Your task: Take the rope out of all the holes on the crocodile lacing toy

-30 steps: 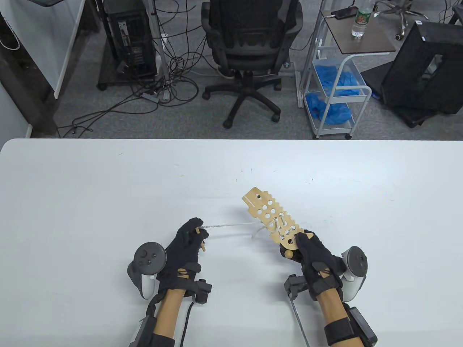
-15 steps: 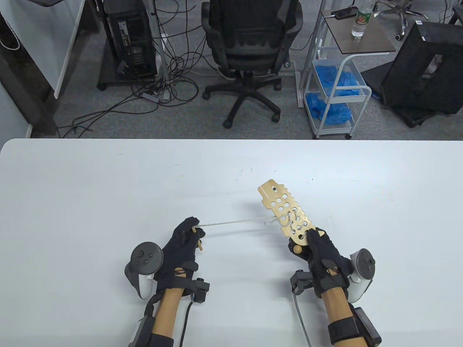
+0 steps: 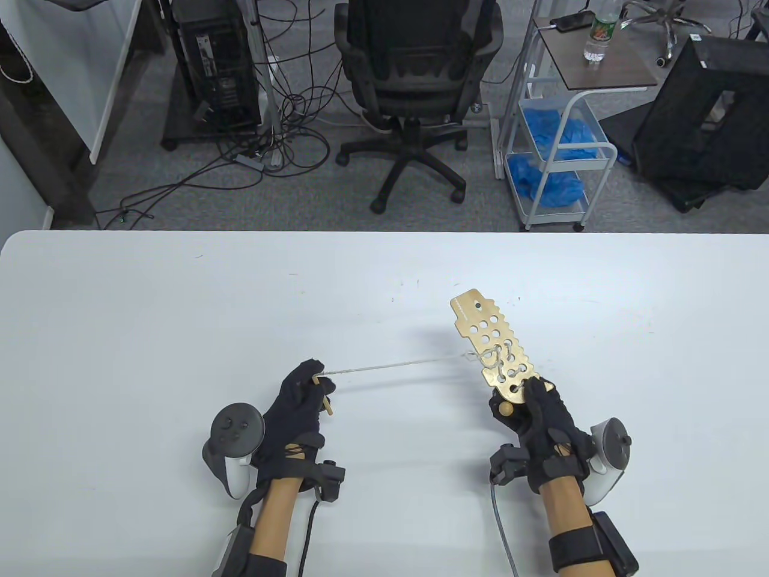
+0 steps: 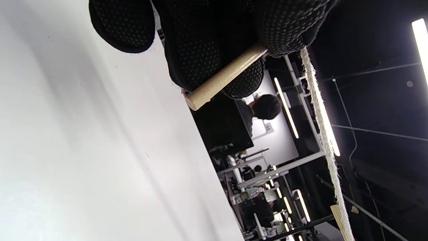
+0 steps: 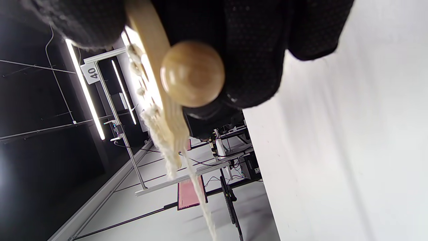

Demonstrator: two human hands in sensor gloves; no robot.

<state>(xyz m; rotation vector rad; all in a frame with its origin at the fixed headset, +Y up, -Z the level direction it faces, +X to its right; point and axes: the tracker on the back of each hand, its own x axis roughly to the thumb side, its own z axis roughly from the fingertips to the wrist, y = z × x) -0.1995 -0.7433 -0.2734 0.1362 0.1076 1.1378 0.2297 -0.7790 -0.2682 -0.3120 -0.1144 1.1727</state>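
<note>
White table (image 3: 150, 336) carries both gloved hands at its near edge. Left hand (image 3: 297, 409) has its fingers curled, pinching a wooden needle (image 3: 328, 401) at the rope's end; the left wrist view shows the needle (image 4: 224, 77) clamped between fingertips (image 4: 207, 50). Right hand (image 3: 537, 421) grips the tail of the crocodile (image 3: 494, 351), thumb on top, a round wooden knob (image 3: 506, 409) showing beneath the fingers. The crocodile is held above the table, right of centre, head pointing away. Rope (image 3: 390, 365) runs taut from the needle to the crocodile's left edge and is laced through the holes nearest the right hand; the holes toward the head are bare. Beyond the table stand an office chair (image 3: 414, 72), a cart (image 3: 559, 144) and a computer tower (image 3: 216, 60) with floor cables.
</note>
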